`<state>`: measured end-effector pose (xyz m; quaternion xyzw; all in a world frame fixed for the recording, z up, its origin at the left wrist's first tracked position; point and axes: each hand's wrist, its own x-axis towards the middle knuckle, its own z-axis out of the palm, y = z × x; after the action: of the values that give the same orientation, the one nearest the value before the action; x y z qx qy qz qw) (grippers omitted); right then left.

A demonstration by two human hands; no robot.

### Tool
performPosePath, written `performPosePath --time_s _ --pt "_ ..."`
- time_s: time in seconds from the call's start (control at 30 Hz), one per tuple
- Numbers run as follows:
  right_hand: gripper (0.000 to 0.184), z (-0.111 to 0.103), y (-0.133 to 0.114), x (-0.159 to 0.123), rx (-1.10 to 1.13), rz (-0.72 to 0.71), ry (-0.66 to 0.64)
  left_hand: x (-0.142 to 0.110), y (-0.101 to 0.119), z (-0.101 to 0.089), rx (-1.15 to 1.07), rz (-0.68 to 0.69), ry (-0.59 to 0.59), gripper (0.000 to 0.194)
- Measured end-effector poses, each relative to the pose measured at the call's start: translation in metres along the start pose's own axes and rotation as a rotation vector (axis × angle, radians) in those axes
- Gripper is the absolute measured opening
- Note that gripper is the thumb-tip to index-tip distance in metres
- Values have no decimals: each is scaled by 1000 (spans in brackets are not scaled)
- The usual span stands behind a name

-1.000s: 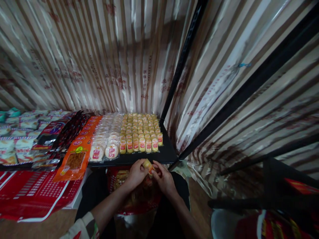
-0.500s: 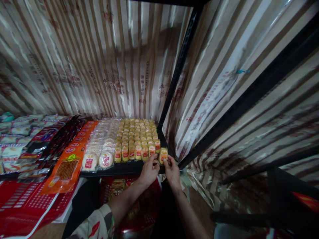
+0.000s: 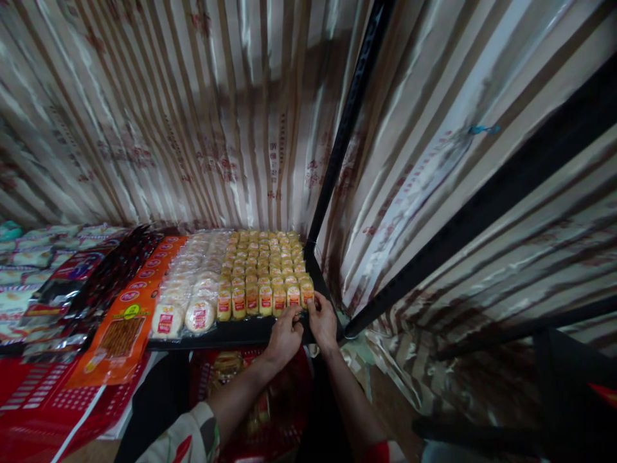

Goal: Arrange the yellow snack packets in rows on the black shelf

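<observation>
On the black shelf (image 3: 231, 334) stand rows of small yellow snack packets (image 3: 263, 270) with red labels. One yellow packet (image 3: 307, 291) stands upright at the right end of the front row. My right hand (image 3: 324, 323) pinches it from the right, fingers closed on its lower edge. My left hand (image 3: 283, 336) is curled beside it, fingertips at the same packet's left side and touching its neighbour (image 3: 294, 294). Both hands rest at the shelf's front edge.
Left of the yellow rows lie round white cakes in clear wrap (image 3: 200, 315), orange packets (image 3: 123, 325) and dark packets (image 3: 72, 283). A black upright post (image 3: 344, 128) stands at the shelf's right corner. Striped shiny sheeting (image 3: 193, 128) covers the back. A red basket (image 3: 284, 405) sits below.
Both hands rose from the basket below with one yellow packet, carried it up to the shelf's front right corner, and it now stands in line at the end of the front row.
</observation>
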<state>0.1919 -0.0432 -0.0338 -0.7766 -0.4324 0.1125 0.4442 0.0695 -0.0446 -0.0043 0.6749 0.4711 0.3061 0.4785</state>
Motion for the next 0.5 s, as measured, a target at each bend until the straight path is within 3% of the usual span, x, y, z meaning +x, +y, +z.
performPosePath --time_s 0.13,0.33,0.43,0.5 --pt "47 0 -3 -2 -97 -37 24 -1 -4 0 25 29 10 43" --pt "50 3 -4 -7 -48 -50 53 -2 1 -4 -15 48 19 43" --pt "48 7 2 -7 -88 -63 38 -20 17 -3 -211 11 -3 31" --pt "48 9 5 -7 -104 -76 39 -42 29 -3 -446 2 -134 23"
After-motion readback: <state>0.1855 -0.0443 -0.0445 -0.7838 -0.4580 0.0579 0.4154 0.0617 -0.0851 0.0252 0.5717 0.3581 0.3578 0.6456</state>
